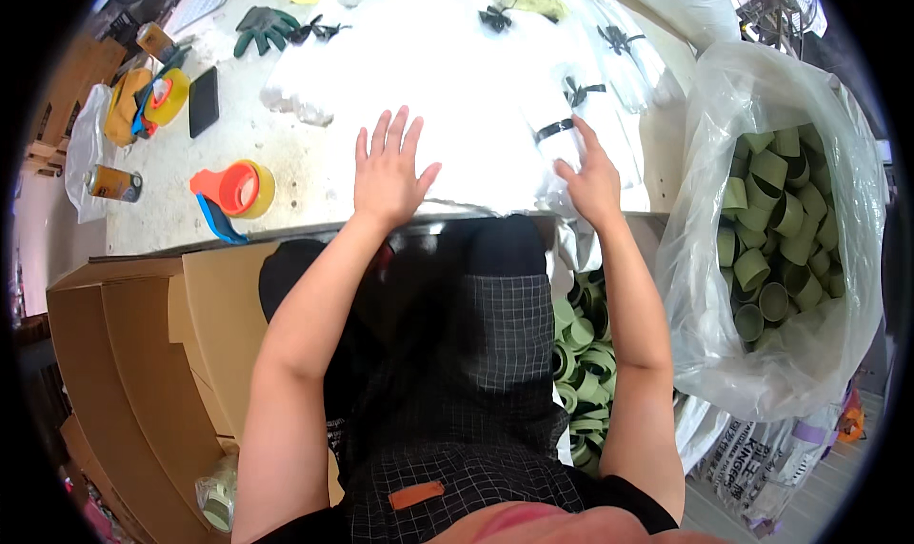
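Note:
My left hand lies with its fingers spread on a bright white surface, washed out by glare, that looks like plastic bags or sheeting. My right hand rests farther right on the white plastic, thumb and index finger apart. Its index fingertip is close to a black strip; whether they touch I cannot tell. Beyond it a black tie is knotted round a white bag. Similar bags with a black tie lie along the far side of the table.
A tape dispenser, black phone, spray can and green glove lie on the left. At right stands a clear bag of green rings. More green rings sit below my right arm. An open cardboard box is lower left.

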`<state>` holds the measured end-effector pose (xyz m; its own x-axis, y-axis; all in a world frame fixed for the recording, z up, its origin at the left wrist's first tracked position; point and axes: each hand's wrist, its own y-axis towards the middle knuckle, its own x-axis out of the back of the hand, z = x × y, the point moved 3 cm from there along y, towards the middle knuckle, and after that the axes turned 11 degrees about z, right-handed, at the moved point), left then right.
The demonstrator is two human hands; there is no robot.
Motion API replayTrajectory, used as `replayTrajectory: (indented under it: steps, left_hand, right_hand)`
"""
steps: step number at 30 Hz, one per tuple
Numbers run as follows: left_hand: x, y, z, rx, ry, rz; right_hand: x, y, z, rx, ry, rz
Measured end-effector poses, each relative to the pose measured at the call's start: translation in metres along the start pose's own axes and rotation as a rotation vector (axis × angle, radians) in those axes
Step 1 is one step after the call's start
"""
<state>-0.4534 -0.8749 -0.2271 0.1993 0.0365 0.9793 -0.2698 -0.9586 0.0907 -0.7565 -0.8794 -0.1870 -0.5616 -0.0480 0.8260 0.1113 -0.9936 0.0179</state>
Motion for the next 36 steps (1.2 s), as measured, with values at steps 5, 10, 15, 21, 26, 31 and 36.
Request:
replayTrajectory:
  steps: [5,10,15,21,26,31,36]
  left_hand:
    - [-0.006,-0.001,0.004,-0.004,0.011,-0.034]
    - [-0.007,-0.001,0.005,-0.006,0.018,-0.039]
    - [-0.008,-0.001,0.000,-0.008,0.011,-0.033]
    - [-0.007,-0.003,0.003,-0.004,-0.009,-0.050]
    - [-0.007,-0.004,0.005,-0.016,-0.010,-0.061]
    - [-0.008,0.000,-0.001,-0.021,-0.052,-0.066]
    - [-0.005,-0.006,0.007,0.013,-0.020,-0.052]
  right_hand:
    - [0.000,-0.003,0.000,-0.006,0.758,-0.038]
    - [0.006,-0.001,-0.004,-0.144,1.067,-0.062]
    - [0.046,0.004,-0.015,-0.020,0.892,-0.146]
    - [-0.018,-0.006,0.030,0.018,-0.345,-0.077]
    - [-0.003,0.016,-0.004,0.019,0.261,0.084]
    - [0.057,-0.002,-0.052,-0.234,0.940,0.150]
    - [0.116,0.013,-0.052,-0.027,0.272,-0.273]
